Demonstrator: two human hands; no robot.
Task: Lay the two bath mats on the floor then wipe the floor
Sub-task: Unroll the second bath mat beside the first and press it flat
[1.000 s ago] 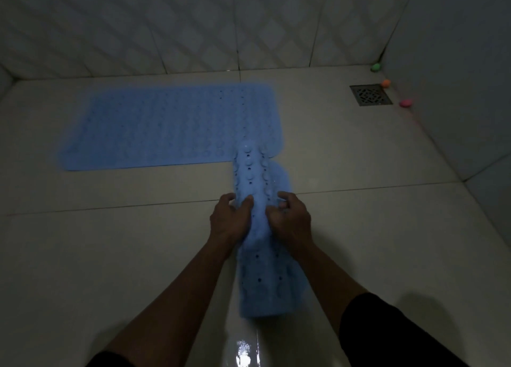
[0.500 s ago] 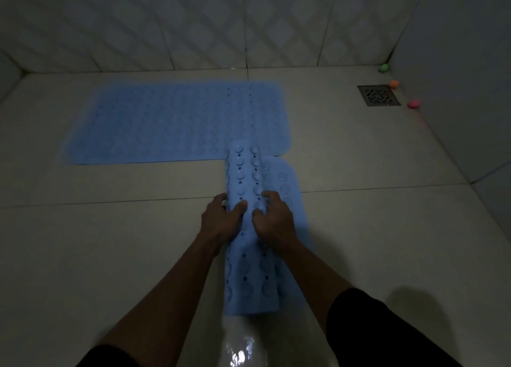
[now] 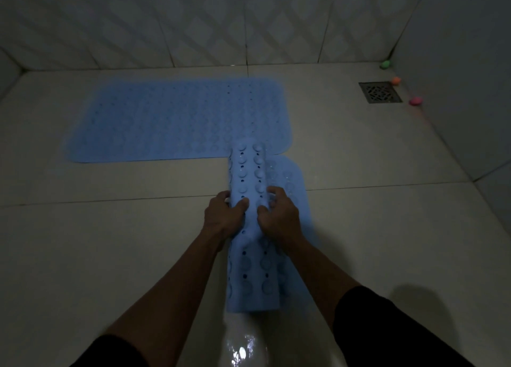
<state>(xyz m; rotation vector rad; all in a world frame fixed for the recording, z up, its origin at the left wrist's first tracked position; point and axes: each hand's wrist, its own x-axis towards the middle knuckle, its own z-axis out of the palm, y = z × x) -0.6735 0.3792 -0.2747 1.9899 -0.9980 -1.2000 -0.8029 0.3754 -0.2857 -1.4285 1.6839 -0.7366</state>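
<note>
On the tiled bathroom floor point(image 3: 83, 256), dim light, one blue bath mat point(image 3: 171, 120) is already laid flat near the back wall, long side running left to right. The second blue bath mat point(image 3: 251, 256) is being unrolled or unfolded just in front of it, long axis running away from the person; its far end touches or slightly overlaps the first mat's near right corner, exact contact cannot be told.

Left hand point(image 3: 222, 217) and right hand point(image 3: 279, 214) are close together, both clamped on the raised, folded-over part of the second mat, fingers curled round its edges. Underside with rows of round suction cups and small drain holes is turned up on the held flap; a flat strip of the same mat is seen on the floor to the right of it.

Step judged: second mat being laid, roughly mid-task; wiping not yet begun, no cloth or mop seen. Next move likely calls for the held flap to be opened leftward and pressed flat, cups down. Mat looks soft, rubbery, floppy; sticking to itself is possible.

Also seen: a square floor drain point(image 3: 380, 92) at far right, three small coloured objects beside it, green point(image 3: 386, 64), orange point(image 3: 396, 80), pink point(image 3: 415, 100), and a wet glossy patch point(image 3: 240, 350) on the floor near the bottom edge.
</note>
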